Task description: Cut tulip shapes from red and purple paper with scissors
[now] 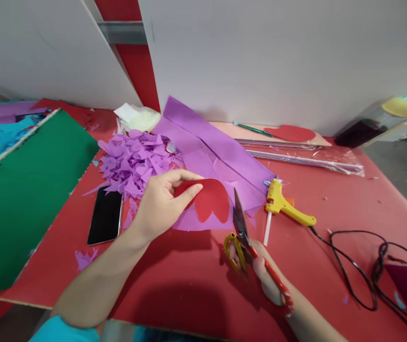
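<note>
My left hand [166, 199] pinches a red paper cutout [212, 199] between thumb and fingers; its lower edge has rounded lobes. Behind the cutout is a piece of purple paper [203, 223]; I cannot tell whether the hand grips that too. To the right, my right hand [262, 268] grips scissors [241, 221] with one yellow and one red handle. Their blades point up beside the cutout, apart from it and nearly closed. A large folded purple sheet [221, 156] lies beyond the hands. Left of it is a heap of purple paper scraps [135, 161].
A yellow glue gun [278, 202] with a black cord [353, 232] lies at right. A phone [105, 216] sits under the scraps' edge, near a green board [28, 190]. At the back are a red paper shape [292, 133], a green pen [253, 129] and a cup of dark drink [363, 129].
</note>
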A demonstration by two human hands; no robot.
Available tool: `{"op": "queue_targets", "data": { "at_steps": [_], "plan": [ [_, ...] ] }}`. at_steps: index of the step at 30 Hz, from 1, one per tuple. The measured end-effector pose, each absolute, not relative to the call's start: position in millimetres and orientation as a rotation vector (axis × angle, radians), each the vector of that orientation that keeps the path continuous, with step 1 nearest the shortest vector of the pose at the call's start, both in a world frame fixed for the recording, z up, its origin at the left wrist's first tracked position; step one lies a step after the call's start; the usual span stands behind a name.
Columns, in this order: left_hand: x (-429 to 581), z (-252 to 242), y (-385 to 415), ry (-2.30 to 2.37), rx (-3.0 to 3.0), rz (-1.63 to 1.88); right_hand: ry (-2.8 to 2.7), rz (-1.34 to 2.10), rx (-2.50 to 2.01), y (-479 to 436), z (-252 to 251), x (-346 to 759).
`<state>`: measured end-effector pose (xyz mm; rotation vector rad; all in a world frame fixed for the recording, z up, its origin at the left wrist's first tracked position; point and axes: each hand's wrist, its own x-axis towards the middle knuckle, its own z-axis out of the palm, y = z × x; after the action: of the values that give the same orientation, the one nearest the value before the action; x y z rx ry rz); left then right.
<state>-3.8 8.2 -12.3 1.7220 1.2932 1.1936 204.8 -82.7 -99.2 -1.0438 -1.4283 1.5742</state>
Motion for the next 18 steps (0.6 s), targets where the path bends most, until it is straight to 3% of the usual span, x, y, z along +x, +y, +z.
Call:
{"op": "queue_targets", "data": {
  "at_steps": [18],
  "plan": [
    [-2.5,-16.1,9.3,1.284,1.726,1.201,-1.503,1.607,-1.004,-83.4,-109.1,209.7]
  ]
}}
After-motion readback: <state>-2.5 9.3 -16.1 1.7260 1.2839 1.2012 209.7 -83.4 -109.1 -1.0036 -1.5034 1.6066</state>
